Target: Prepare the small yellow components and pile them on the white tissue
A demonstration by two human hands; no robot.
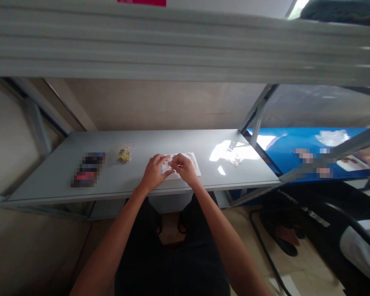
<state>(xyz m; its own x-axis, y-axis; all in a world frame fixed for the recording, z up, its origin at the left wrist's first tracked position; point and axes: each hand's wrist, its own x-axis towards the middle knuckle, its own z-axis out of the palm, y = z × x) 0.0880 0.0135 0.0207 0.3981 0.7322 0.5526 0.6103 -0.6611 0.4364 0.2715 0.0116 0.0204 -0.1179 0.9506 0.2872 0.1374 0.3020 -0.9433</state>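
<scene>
A white sheet (195, 159), cloth or paper, lies flat on the grey shelf under both hands. My left hand (154, 172) rests at its left side, thumb stretched out and apart from the fingers. Over the middle of the sheet, my right hand (183, 167) has its fingers pinched together; whatever sits between them is too small to make out. To the left is a clear plastic bag with small yellow pieces (124, 155).
A pixelated dark and red object (89, 169) lies at the shelf's left. Clear plastic (235, 157) lies in the glare at right. Metal posts (257, 117) and an upper shelf edge (172, 53) frame the space. Another person sits at a blue table (283, 142) on the right.
</scene>
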